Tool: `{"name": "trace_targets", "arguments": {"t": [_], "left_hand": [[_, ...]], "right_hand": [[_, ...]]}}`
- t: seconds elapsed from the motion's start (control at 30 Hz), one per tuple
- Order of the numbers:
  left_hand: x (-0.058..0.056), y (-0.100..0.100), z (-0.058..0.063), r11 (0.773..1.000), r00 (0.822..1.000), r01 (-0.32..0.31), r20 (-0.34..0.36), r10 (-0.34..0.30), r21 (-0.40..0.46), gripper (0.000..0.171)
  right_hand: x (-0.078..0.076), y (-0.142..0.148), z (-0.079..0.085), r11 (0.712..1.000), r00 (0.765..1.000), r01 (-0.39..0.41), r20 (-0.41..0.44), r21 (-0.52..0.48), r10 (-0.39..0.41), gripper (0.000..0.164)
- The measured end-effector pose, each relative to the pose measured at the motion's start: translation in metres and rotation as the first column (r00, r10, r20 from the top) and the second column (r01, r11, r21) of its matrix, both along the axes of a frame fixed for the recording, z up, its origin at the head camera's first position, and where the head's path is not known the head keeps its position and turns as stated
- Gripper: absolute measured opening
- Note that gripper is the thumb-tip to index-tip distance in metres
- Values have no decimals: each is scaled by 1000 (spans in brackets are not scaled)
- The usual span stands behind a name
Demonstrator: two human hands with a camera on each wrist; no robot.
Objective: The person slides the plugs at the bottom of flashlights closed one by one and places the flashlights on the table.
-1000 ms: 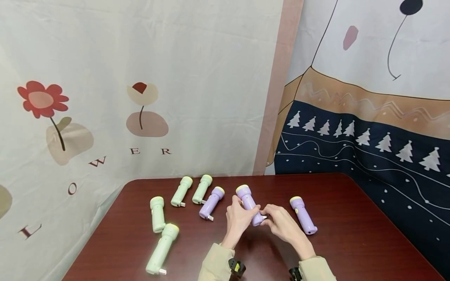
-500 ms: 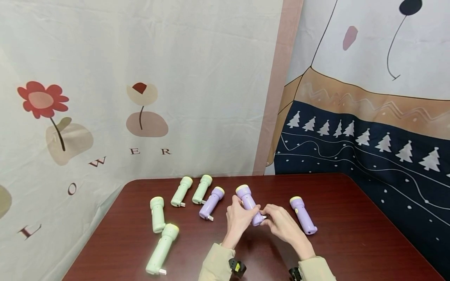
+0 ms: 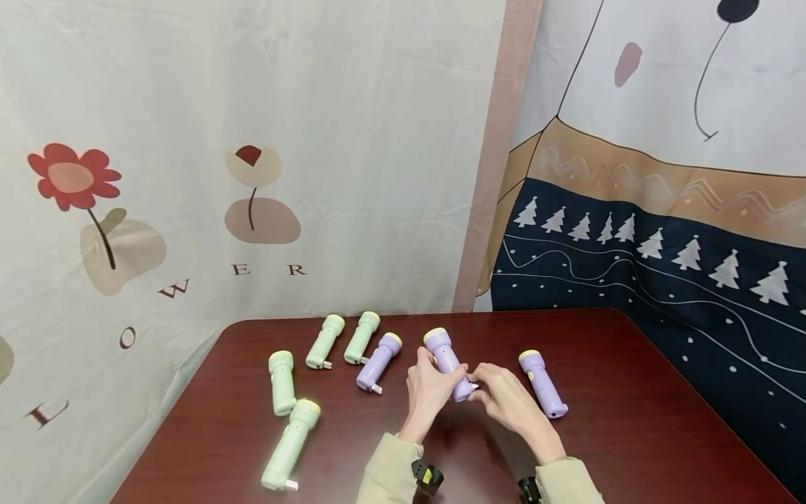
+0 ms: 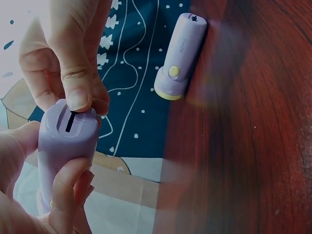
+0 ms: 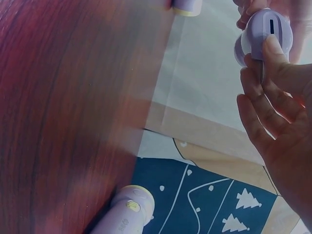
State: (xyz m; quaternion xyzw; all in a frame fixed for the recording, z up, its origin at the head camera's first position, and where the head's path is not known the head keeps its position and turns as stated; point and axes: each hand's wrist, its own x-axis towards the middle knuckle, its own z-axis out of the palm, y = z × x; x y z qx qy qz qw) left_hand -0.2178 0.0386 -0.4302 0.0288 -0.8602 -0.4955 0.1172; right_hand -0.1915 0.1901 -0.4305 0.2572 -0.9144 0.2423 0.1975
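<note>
My left hand grips the barrel of a purple flashlight, whose yellow-rimmed head points up and left, away from me. In the left wrist view the flashlight's tail end shows a narrow black slot. My right hand pinches that tail end at a small pale tab, with the thumb lying over the slot's end. A thin dark edge sticks out below the thumb in the right wrist view. Fingers partly cover the tab, so its full shape is hidden.
On the dark red table, a purple flashlight lies right of my hands and another lies left. Several green flashlights lie farther left, some with pale tabs out at the tail. Printed cloths hang behind the table.
The head view has shifted very slightly. Both hands keep nearly the same hold on the purple flashlight, and the other flashlights have not moved.
</note>
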Motion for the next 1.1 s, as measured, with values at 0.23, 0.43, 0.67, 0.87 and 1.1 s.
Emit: {"name": "trace_targets", "arguments": {"t": [0.23, 0.43, 0.67, 0.87, 1.1], "left_hand": [[0, -1, -1, 1000, 1000, -5, 4, 5, 2, 50], [1, 0, -1, 1000, 1000, -3, 5, 3, 6, 51], [1, 0, -1, 1000, 1000, -4, 9, 4, 12, 51], [2, 0, -1, 1000, 1000, -6, 10, 6, 13, 51], [2, 1, 0, 1000, 1000, -11, 13, 11, 19, 51]], "right_hand": [[1, -2, -1, 1000, 1000, 17, 15, 4, -17, 20], [1, -2, 0, 1000, 999, 28, 28, 8, -28, 19], [2, -2, 0, 999, 999, 33, 20, 18, -34, 20], [2, -3, 1, 999, 999, 37, 15, 29, -38, 19], [2, -4, 2, 997, 999, 49, 14, 53, -49, 19]]}}
